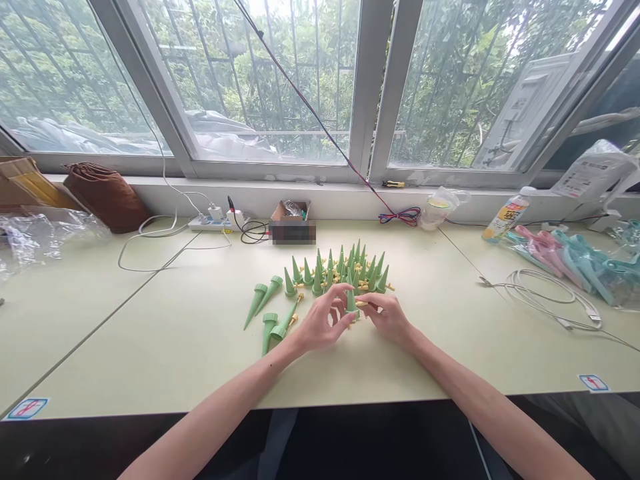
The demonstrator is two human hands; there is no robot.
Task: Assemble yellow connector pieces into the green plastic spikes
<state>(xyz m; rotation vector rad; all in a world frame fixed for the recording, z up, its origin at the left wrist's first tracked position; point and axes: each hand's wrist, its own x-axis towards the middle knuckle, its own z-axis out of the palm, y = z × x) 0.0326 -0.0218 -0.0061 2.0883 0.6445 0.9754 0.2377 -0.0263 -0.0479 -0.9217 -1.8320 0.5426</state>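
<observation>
My left hand [325,321] is closed around a green plant watering spike [351,298], which stands point up between thumb and fingers. At the spike's right side, my right hand [389,317] pinches a small yellow valve [361,304] near its base. Whether the valve is seated in the spike I cannot tell. Just beyond my hands, a cluster of upright green spikes [319,283] with yellow valves stands on the table. Left of my hands, several more spikes [271,323] lie on their sides, some with yellow parts at their tips.
A small cardboard box [293,212] and a power strip [203,223] with cables stand at the back. To the right lie a coiled white cable [537,310], a drink bottle [509,215] and pink and teal plastic pieces [575,257]. A brown bag [106,198] sits back left.
</observation>
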